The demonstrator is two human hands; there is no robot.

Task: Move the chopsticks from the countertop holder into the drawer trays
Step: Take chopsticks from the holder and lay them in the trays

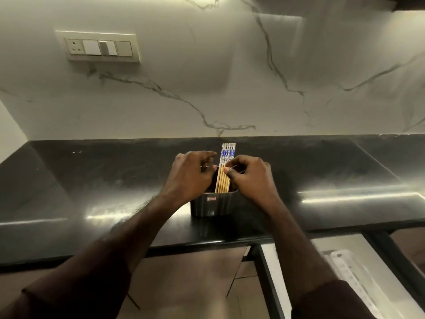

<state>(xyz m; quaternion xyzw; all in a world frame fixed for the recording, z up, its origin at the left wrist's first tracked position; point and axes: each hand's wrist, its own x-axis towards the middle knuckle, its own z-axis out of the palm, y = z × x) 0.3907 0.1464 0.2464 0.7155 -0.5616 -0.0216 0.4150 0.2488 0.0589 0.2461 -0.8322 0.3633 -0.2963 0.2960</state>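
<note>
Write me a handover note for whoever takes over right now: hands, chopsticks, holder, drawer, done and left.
Left hand: fingers curled beside the bundle; grip unclear.
Right hand: thumb and fingers pinch the bundle of wooden chopsticks with blue-and-white patterned tops.
The chopsticks stand upright in the dark ribbed plastic holder on the black glossy countertop.
The open drawer at lower right holds a pale tray; no chopsticks visible in it.
Done: drawer open, bundle gathered.
Left: lift the bundle out and lay it in the tray.

Switch panel (97, 47) on marble wall (230, 77)
</note>
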